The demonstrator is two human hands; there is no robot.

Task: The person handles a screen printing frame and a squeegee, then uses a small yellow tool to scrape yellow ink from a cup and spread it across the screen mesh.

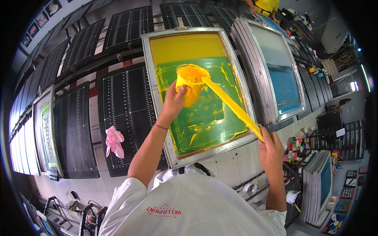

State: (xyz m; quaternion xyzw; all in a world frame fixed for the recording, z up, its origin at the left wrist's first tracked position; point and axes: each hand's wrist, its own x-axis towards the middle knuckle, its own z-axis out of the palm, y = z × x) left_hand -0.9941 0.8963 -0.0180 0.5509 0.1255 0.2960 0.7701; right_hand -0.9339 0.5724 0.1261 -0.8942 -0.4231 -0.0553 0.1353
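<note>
My left hand (pixel 175 100) is wrapped round the side of a plastic cup (pixel 192 94) smeared with yellow ink, tilted so that its ink-coated mouth shows. My right hand (pixel 271 147) grips the lower end of a long, flat squeegee (pixel 230 103) covered in yellow. The squeegee's far end touches the cup's rim. Both are over a screen printing frame (pixel 147 47), whose metal border surrounds a green mesh with a yellow band at the far end. Streaks and blots of yellow ink mark the mesh, mostly along its sides and near end.
A crumpled pink cloth (pixel 114 142) lies on a black printing board (pixel 128 94) to the left. Several more framed screens (pixel 275 70) stand stacked at the right. Rows of black boards stretch away. Another person in yellow (pixel 267 5) is at the far right.
</note>
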